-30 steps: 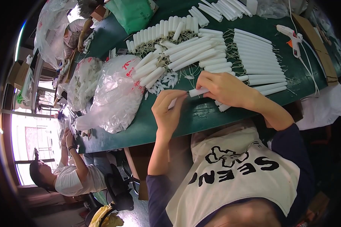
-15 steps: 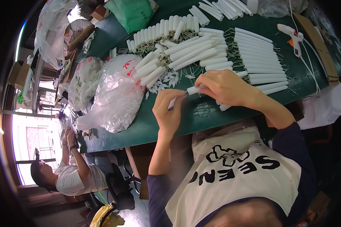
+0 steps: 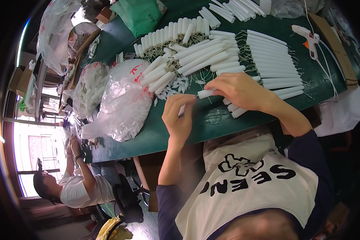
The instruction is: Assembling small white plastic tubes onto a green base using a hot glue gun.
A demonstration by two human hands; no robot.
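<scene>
Two bare hands close together at the centre of the frame, above a dark green table (image 3: 160, 134) with a smooth, faintly shiny top. Right hand (image 3: 239, 91) grasping a smooth white tube (image 3: 205, 94), thumb and fingers pinched round the cylinder, blunt end aimed left, just right of the frame's middle. Left hand (image 3: 177, 114) curled, fingertips drawn together beside that end, with a pale sliver (image 3: 181, 110) showing between thumb and fingers; impossible to tell whether gripping the sliver or something thin at the tube's tip. Just above, a scatter of flat, pointed, leaf-shaped white pieces (image 3: 179, 85). Left of centre, a bulging, crinkled, translucent plastic bag (image 3: 122, 108) with red print. Across the upper middle, a row of stubby white cylinders (image 3: 171, 30) above a tangle of thin, pale strands (image 3: 159, 53); to the right, longer white cylinders (image 3: 272, 62) side by side, wispy at the ends. Upper right, a hard white glue gun (image 3: 308, 38) with an orange trigger, near a stiff brown cardboard strip (image 3: 335, 56). Top, left of centre, a crumpled green plastic bag (image 3: 138, 17).
</scene>
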